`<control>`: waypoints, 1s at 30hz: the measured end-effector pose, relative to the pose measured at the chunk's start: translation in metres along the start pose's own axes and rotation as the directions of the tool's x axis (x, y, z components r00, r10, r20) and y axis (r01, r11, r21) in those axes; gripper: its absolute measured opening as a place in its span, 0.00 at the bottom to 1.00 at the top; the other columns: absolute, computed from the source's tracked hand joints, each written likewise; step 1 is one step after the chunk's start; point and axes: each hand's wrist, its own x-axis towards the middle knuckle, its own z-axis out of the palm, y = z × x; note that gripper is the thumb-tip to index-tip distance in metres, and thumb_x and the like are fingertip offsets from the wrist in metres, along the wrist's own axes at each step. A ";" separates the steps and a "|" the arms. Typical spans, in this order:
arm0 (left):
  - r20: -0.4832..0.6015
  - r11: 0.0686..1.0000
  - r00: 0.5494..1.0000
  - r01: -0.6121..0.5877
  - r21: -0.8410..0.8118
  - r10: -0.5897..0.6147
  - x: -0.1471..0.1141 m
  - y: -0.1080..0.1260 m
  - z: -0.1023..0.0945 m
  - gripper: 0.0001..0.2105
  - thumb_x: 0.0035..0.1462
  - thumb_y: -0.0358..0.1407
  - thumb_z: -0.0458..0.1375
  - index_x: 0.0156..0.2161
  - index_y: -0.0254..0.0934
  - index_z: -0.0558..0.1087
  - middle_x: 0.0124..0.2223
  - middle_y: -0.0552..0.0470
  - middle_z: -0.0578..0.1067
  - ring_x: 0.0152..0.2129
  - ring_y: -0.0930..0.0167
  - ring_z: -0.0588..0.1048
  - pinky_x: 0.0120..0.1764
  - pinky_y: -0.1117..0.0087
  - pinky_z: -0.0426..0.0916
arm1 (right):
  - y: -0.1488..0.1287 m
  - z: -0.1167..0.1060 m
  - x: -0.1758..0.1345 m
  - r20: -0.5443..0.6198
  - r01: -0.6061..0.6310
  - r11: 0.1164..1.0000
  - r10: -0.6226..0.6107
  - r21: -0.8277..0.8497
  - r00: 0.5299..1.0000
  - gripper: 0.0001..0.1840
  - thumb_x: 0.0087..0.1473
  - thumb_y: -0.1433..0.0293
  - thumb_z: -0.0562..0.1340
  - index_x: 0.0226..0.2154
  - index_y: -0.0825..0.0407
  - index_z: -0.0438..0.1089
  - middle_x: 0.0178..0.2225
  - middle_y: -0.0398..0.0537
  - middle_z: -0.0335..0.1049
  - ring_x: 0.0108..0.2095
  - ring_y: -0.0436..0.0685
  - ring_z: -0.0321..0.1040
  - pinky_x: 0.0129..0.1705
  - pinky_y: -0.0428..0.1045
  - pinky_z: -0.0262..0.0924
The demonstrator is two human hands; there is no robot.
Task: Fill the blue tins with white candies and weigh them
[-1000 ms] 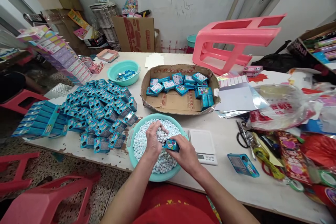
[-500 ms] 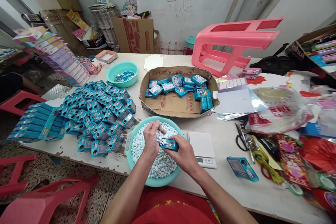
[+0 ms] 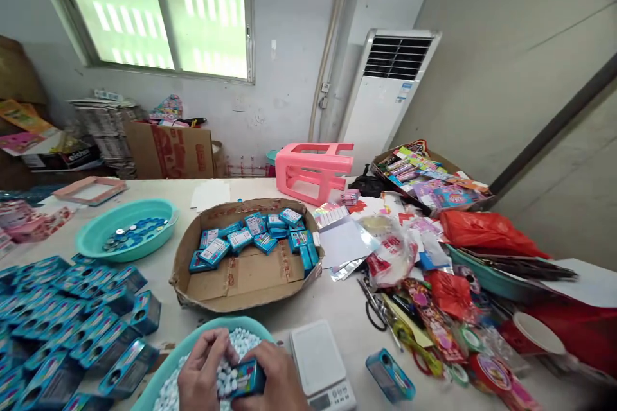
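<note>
My right hand (image 3: 277,376) is closed around a small blue printed box (image 3: 248,377), held over a turquoise basin (image 3: 173,350). The basin holds a heap of small white pebble-like pieces (image 3: 243,340). Right beside the box, my left hand (image 3: 205,366) has its fingers curled, with several white pieces (image 3: 225,377) gathered against them at the box's end. My left palm is hidden, and so is the box's opening. Another blue box (image 3: 389,376) lies on the table to the right of a white digital scale (image 3: 321,359).
A low cardboard tray (image 3: 245,298) with blue boxes stands beyond the basin. On the left are many blue boxes (image 3: 81,327) and a turquoise bowl (image 3: 125,250) of blue discs. Scissors (image 3: 373,305), bags and packaging crowd the right; a pink stool (image 3: 313,170) lies behind.
The view has tipped up and turned right, bringing in the window and air conditioner. Both hands stay together over the basin, the right one still holding the blue box.
</note>
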 end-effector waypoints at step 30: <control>0.194 0.982 0.979 0.093 -0.162 -0.061 -0.014 0.021 -0.002 0.12 0.52 0.43 0.57 0.29 0.35 0.67 0.20 0.57 0.64 0.12 0.79 0.59 0.18 0.76 0.52 | -0.017 -0.024 -0.012 0.181 -0.047 0.965 -0.001 0.259 0.983 0.13 0.43 0.67 0.66 0.36 0.50 0.71 0.34 0.46 0.72 0.36 0.59 0.69 0.40 0.52 0.63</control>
